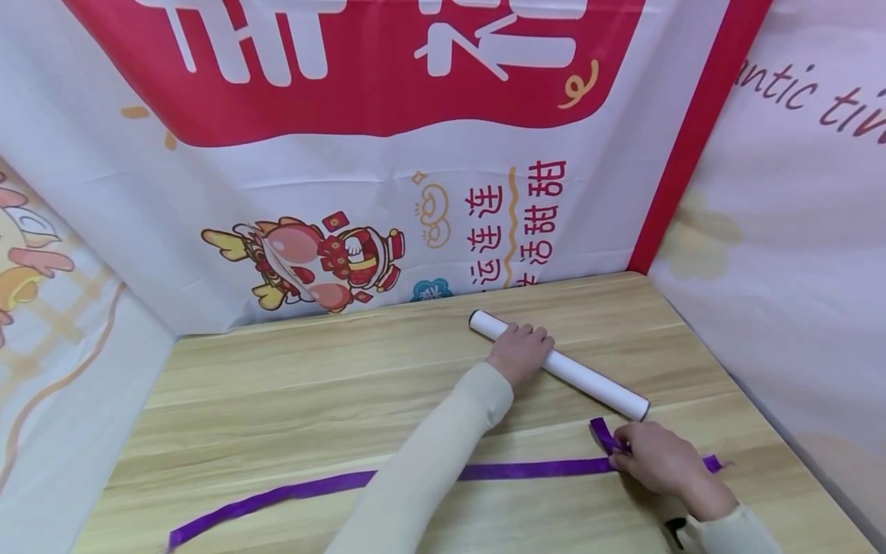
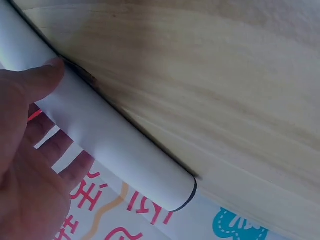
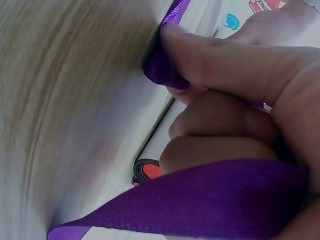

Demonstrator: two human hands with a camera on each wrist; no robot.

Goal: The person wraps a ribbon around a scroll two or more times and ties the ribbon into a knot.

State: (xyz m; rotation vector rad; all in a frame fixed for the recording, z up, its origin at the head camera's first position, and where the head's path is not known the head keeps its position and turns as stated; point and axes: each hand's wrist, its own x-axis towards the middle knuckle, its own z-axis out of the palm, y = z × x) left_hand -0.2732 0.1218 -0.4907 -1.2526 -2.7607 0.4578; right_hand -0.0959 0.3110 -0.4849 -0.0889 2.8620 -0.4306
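A white rolled-up sheet (image 1: pixel 598 385) lies slantwise on the wooden table. My left hand (image 1: pixel 522 354) grips it toward its far end, with the thumb (image 2: pixel 42 80) on one side and the fingers on the other. Its near end (image 3: pixel 148 170) shows coiled dark layers with red inside. In front of the roll, a long purple ribbon (image 1: pixel 533 469) stretches across the table, passing under my left forearm. My right hand (image 1: pixel 661 458) pinches the ribbon near its right end, between thumb and index finger. A short piece of ribbon (image 1: pixel 602 435) stands up at the fingertips; another stretch (image 3: pixel 210 200) runs under the curled fingers.
The wood-grain table (image 1: pixel 277 400) meets a printed white and red cloth (image 1: pixel 388 169) at the back. More printed cloth hangs at the left (image 1: pixel 41 369) and right (image 1: pixel 775 292). The table's right edge runs close by my right hand.
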